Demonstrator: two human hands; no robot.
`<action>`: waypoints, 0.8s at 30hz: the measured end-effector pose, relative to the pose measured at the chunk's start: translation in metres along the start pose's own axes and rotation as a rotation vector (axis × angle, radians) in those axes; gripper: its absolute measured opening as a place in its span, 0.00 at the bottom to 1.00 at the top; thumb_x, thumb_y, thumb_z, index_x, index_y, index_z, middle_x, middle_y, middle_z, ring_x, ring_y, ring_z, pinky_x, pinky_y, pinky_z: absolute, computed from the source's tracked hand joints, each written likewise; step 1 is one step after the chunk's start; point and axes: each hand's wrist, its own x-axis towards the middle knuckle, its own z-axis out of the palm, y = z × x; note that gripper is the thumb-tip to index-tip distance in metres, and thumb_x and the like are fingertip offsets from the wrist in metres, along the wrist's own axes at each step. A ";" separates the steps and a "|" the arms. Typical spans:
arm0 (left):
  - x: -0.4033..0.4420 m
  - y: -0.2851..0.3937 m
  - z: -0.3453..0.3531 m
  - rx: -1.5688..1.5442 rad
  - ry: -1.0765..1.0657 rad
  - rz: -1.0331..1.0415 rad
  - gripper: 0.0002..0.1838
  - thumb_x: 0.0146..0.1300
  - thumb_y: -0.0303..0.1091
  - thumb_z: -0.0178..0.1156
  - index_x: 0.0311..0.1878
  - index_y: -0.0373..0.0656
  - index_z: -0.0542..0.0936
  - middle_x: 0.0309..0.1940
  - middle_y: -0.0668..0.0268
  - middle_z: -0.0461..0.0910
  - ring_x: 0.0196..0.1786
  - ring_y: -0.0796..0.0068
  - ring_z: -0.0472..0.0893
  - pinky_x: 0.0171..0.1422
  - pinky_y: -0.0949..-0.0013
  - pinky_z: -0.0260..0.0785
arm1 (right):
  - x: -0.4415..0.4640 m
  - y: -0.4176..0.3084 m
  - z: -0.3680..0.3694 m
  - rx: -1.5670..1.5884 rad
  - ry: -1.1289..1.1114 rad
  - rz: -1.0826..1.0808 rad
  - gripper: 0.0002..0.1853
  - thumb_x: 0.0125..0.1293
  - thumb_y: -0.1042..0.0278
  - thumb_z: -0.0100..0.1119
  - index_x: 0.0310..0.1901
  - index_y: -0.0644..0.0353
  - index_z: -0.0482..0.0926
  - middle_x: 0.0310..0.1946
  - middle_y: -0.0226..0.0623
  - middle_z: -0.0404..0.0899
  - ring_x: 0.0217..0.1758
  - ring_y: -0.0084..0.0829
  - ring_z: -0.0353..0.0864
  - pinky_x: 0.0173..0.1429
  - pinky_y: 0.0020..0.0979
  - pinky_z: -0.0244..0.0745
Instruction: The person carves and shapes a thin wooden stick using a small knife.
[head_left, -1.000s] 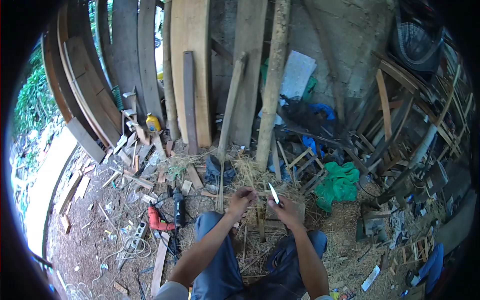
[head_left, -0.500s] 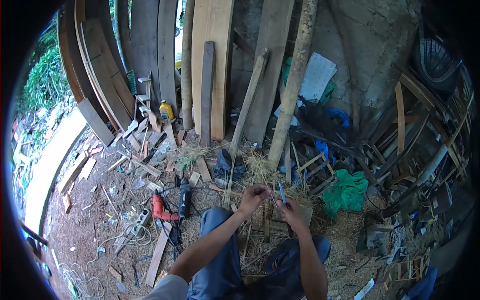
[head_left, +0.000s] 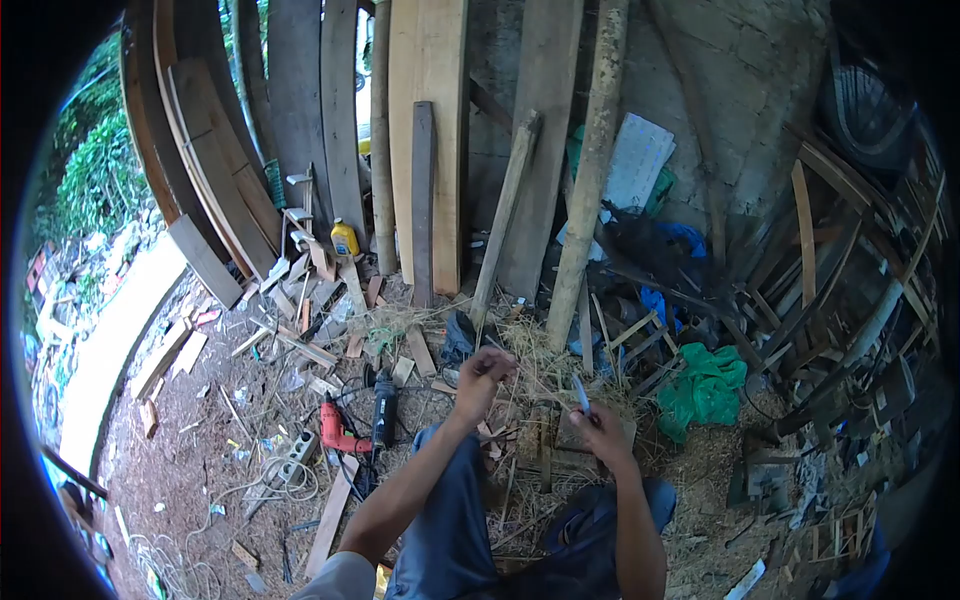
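My right hand (head_left: 603, 434) is closed around the handle of a knife (head_left: 581, 393), its pale blade pointing up and slightly left. To the left and a little higher, my left hand (head_left: 482, 380) is raised with its fingers curled together. Whatever its fingertips may pinch is too small and blurred to name. A gap separates the two hands. Dry straw (head_left: 535, 350) lies on the ground beyond them, and a small wooden block (head_left: 610, 436) shows behind my right hand.
A red power drill (head_left: 340, 430) and a dark power tool (head_left: 384, 410) lie left of my knees, near a power strip (head_left: 297, 452) with tangled cord. Planks (head_left: 430, 60) and a pole (head_left: 590, 170) lean at the back. A green plastic bag (head_left: 702, 390) lies right.
My hands have moved apart, the left going leftward and up, the right shifting right and down with the knife. The whole view has shifted slightly.
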 end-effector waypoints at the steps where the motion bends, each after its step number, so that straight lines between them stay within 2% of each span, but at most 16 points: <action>1: -0.001 0.010 -0.001 -0.003 0.001 0.031 0.03 0.64 0.24 0.57 0.40 0.38 0.77 0.34 0.65 0.81 0.39 0.77 0.80 0.41 0.75 0.70 | -0.001 -0.001 -0.004 0.138 0.015 0.057 0.12 0.64 0.60 0.61 0.40 0.60 0.79 0.21 0.23 0.70 0.20 0.15 0.64 0.24 0.22 0.59; 2: -0.006 0.019 0.000 -0.027 0.010 0.023 0.03 0.64 0.28 0.59 0.38 0.39 0.78 0.31 0.67 0.80 0.34 0.79 0.78 0.41 0.75 0.69 | -0.002 -0.001 -0.007 0.157 0.036 0.061 0.12 0.64 0.60 0.61 0.40 0.60 0.79 0.21 0.23 0.70 0.20 0.15 0.64 0.24 0.22 0.59; 3: -0.011 0.027 -0.001 -0.011 -0.019 0.011 0.03 0.64 0.28 0.59 0.38 0.39 0.78 0.31 0.67 0.80 0.34 0.79 0.78 0.41 0.75 0.69 | -0.001 -0.001 -0.012 0.351 0.043 0.084 0.10 0.64 0.60 0.62 0.38 0.58 0.78 0.20 0.22 0.68 0.19 0.13 0.62 0.23 0.20 0.56; 4: -0.018 0.032 -0.004 0.049 -0.032 -0.007 0.03 0.64 0.26 0.58 0.39 0.39 0.78 0.32 0.66 0.81 0.36 0.79 0.79 0.41 0.74 0.70 | -0.001 -0.002 -0.016 0.548 0.055 0.099 0.09 0.63 0.60 0.62 0.36 0.57 0.77 0.19 0.21 0.66 0.17 0.11 0.59 0.21 0.19 0.52; 6: -0.032 0.033 -0.008 0.124 -0.091 -0.043 0.03 0.63 0.24 0.57 0.40 0.38 0.78 0.33 0.65 0.81 0.37 0.78 0.80 0.41 0.74 0.71 | 0.001 0.001 -0.026 0.663 0.098 0.083 0.09 0.63 0.61 0.62 0.34 0.56 0.75 0.18 0.20 0.64 0.17 0.11 0.58 0.20 0.18 0.51; 8: -0.047 0.028 -0.009 0.438 -0.331 -0.013 0.04 0.63 0.25 0.58 0.41 0.37 0.78 0.32 0.65 0.81 0.35 0.79 0.80 0.40 0.73 0.72 | 0.002 0.003 -0.033 0.783 0.145 0.017 0.09 0.62 0.62 0.64 0.32 0.55 0.74 0.19 0.19 0.64 0.16 0.11 0.56 0.20 0.18 0.49; 9: -0.055 0.024 -0.004 0.445 -0.367 -0.026 0.04 0.63 0.25 0.58 0.41 0.37 0.78 0.32 0.65 0.81 0.35 0.79 0.80 0.40 0.73 0.72 | 0.001 0.003 -0.033 0.800 0.181 0.019 0.09 0.62 0.62 0.64 0.32 0.55 0.74 0.19 0.19 0.64 0.16 0.11 0.56 0.20 0.18 0.49; 11: -0.071 0.019 0.015 0.681 -0.445 -0.134 0.05 0.63 0.26 0.59 0.41 0.36 0.79 0.31 0.65 0.82 0.33 0.80 0.80 0.38 0.74 0.72 | 0.002 0.000 -0.031 0.825 0.258 0.019 0.10 0.62 0.62 0.64 0.33 0.55 0.74 0.19 0.18 0.63 0.16 0.11 0.55 0.20 0.18 0.49; 12: -0.077 0.019 0.028 0.712 -0.479 -0.110 0.06 0.62 0.26 0.60 0.41 0.36 0.79 0.31 0.65 0.82 0.31 0.81 0.80 0.37 0.75 0.72 | 0.000 -0.005 -0.030 0.839 0.295 0.009 0.10 0.61 0.61 0.65 0.32 0.55 0.74 0.19 0.17 0.63 0.16 0.10 0.55 0.20 0.18 0.50; 15: -0.079 -0.002 0.043 0.719 -0.412 -0.132 0.06 0.60 0.26 0.62 0.38 0.35 0.80 0.30 0.66 0.81 0.32 0.84 0.77 0.37 0.77 0.69 | 0.002 0.001 -0.027 0.812 0.313 -0.027 0.11 0.61 0.60 0.66 0.32 0.56 0.75 0.18 0.17 0.62 0.16 0.10 0.56 0.20 0.18 0.50; 19: -0.071 -0.004 0.056 0.636 -0.413 -0.028 0.08 0.63 0.27 0.60 0.44 0.36 0.80 0.31 0.64 0.82 0.31 0.79 0.79 0.38 0.73 0.71 | -0.002 0.002 -0.017 0.699 0.238 -0.022 0.13 0.61 0.58 0.66 0.33 0.58 0.76 0.17 0.17 0.62 0.16 0.11 0.56 0.20 0.19 0.50; 22: -0.063 -0.007 0.055 0.632 -0.442 -0.029 0.09 0.63 0.27 0.60 0.45 0.36 0.81 0.31 0.65 0.82 0.32 0.80 0.79 0.38 0.74 0.71 | -0.003 0.003 -0.007 0.594 0.179 -0.023 0.14 0.63 0.55 0.63 0.36 0.60 0.78 0.17 0.18 0.63 0.16 0.12 0.57 0.20 0.19 0.50; 24: -0.058 -0.005 0.054 0.645 -0.412 -0.044 0.09 0.64 0.28 0.59 0.45 0.35 0.80 0.29 0.66 0.81 0.32 0.81 0.78 0.38 0.75 0.70 | 0.000 0.001 -0.004 0.534 0.097 -0.016 0.09 0.69 0.64 0.55 0.42 0.61 0.76 0.19 0.21 0.63 0.17 0.12 0.55 0.20 0.18 0.50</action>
